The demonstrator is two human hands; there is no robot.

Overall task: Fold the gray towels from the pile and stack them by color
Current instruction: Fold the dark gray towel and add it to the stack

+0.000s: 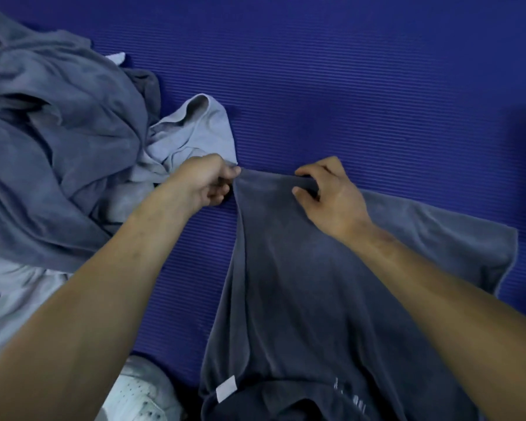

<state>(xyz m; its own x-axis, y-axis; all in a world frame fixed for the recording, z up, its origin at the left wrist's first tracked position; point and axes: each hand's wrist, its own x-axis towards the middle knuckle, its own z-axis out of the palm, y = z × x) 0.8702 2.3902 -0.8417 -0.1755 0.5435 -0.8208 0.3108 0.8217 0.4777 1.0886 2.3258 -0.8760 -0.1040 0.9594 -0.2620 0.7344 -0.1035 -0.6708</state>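
A big blue mat [346, 71] covered the floor, with lots of bare room on the far and right side, good for spreading and folding. On the left lay the pile [52, 141] of gray towels, all bunched up, with a light gray towel [195, 132] sticking out of its right edge, probably waiting its turn. The dark gray towel [301, 284] sat in the middle, running from near the person out to the hands; its right part lay flat on the mat and its near end was draped close to the body. The left hand [207, 183] pinched the far left corner in a closed grip. The right hand [328, 192] held the far edge with curled fingers, likely to pull it straight for a fold. A small white tag [226, 388] showed near the bottom. A white shoe [140, 390] sat near left.
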